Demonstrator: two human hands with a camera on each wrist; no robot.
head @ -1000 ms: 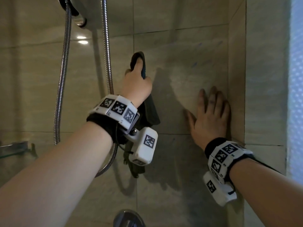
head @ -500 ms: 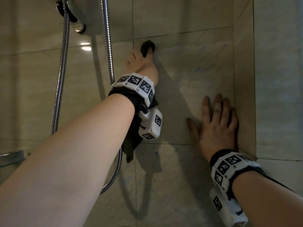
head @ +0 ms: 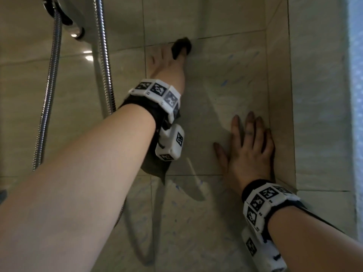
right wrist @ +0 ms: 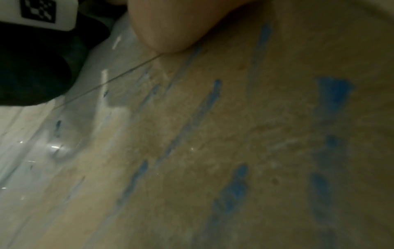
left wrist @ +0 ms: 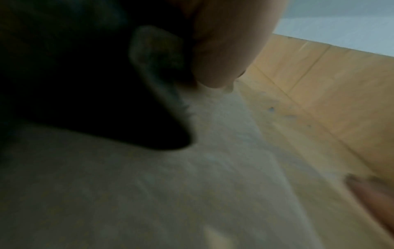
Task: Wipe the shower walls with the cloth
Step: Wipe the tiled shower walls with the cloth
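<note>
Two hands up on beige marbled tile shower wall [head: 225, 79]. Left hand [head: 167, 65] raised high, fingers curled round dark crumpled cloth [head: 181, 47], pressing it against wall at a horizontal grout line; rest of cloth trailing down below wrist, past white tagged wrist camera block [head: 170, 143]. Right hand [head: 249, 152] lower, near inner corner, flat on tile, fingers straight and slightly spread, holding nothing. Faint blue streaks [right wrist: 234, 190] on tile beside right hand. Ribbed chrome shower hose [head: 49, 91] hanging in two runs left of left arm, from chrome fitting [head: 72, 26] above.
</note>
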